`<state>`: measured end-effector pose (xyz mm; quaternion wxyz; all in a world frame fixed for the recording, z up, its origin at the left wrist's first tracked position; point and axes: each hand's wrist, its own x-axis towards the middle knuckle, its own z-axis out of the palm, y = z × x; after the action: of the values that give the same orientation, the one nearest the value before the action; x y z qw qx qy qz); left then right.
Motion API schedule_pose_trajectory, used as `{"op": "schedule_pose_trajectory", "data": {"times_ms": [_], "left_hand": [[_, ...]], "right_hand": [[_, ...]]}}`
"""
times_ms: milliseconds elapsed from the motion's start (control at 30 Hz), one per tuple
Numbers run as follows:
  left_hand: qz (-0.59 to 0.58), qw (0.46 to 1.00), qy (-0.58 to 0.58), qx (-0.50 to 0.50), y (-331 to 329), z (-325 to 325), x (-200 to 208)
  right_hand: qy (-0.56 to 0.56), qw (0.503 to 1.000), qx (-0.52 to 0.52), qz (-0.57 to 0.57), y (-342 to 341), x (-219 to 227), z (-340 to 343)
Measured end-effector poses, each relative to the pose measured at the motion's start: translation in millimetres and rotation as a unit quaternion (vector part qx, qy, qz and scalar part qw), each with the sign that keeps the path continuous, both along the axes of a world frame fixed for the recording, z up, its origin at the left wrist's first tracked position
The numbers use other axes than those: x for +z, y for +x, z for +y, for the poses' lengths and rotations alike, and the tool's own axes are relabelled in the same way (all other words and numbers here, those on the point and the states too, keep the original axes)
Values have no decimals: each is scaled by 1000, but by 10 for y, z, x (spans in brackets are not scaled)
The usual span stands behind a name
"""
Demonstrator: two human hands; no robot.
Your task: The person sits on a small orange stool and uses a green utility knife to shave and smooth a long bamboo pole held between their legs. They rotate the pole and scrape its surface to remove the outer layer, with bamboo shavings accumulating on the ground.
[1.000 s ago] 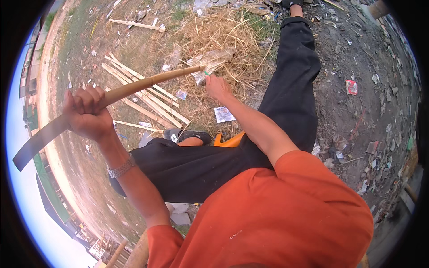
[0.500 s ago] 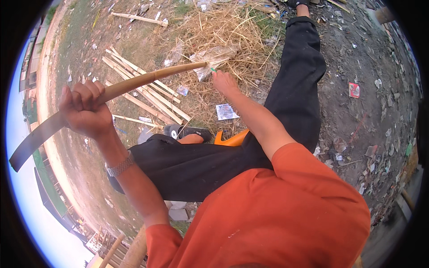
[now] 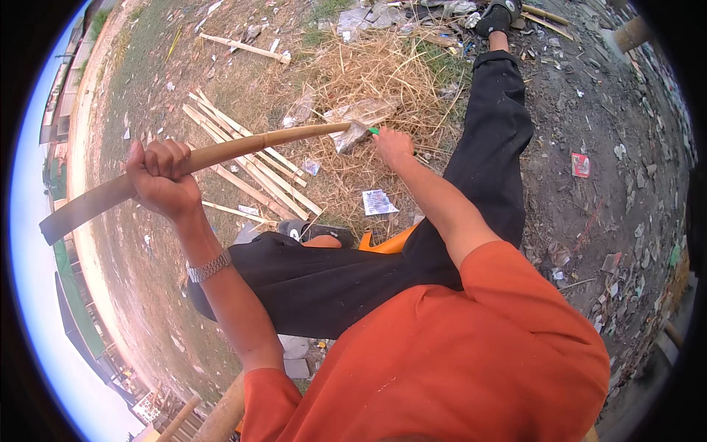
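My left hand (image 3: 165,177) is wrapped round a long, curved bamboo strip (image 3: 239,146). The strip's wide grey-brown end points out to the lower left, and its tapered tip reaches toward the right hand. My right hand (image 3: 396,147) is closed on a small green tool (image 3: 374,131), right beside that tip. Most of the tool is hidden by the fingers, and I cannot tell its kind. Behind the tip lies a crumpled clear plastic sheet (image 3: 368,112) on a heap of straw-like shavings (image 3: 383,70).
Several split bamboo strips (image 3: 258,173) lie on the ground left of the heap. An orange plastic seat or stool edge (image 3: 390,241) shows between my legs. A printed packet (image 3: 378,202) is near it; a red packet (image 3: 580,165) and scattered litter lie to the right.
Both hands and the bamboo strip have shifted slightly right in the picture, and the whole scene has slid a little with the camera. Both grips stay closed.
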<state>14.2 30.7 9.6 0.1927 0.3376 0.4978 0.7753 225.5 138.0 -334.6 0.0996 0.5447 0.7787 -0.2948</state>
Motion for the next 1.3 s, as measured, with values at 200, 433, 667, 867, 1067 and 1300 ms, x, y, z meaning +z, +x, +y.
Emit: {"op": "schedule_pose_trajectory", "data": {"times_ms": [200, 433, 667, 867, 1067, 1300], "left_hand": [[-36, 998, 1, 50, 42, 5, 25], [24, 998, 3, -58, 85, -90, -16], [13, 997, 12, -75, 250, -48, -12], [19, 994, 27, -108, 233, -108, -37], [19, 995, 31, -94, 283, -35, -5], [11, 995, 30, -92, 316, -74, -7]], "right_hand": [[-18, 996, -11, 85, 193, 457, 106], [-76, 935, 41, 344, -1, 2001, -603], [-42, 951, 13, 307, -211, 1822, -859], [-8, 957, 26, 290, -236, 2007, -922], [32, 955, 29, 293, -195, 1680, -778], [-13, 971, 34, 235, -209, 1531, -689]]}}
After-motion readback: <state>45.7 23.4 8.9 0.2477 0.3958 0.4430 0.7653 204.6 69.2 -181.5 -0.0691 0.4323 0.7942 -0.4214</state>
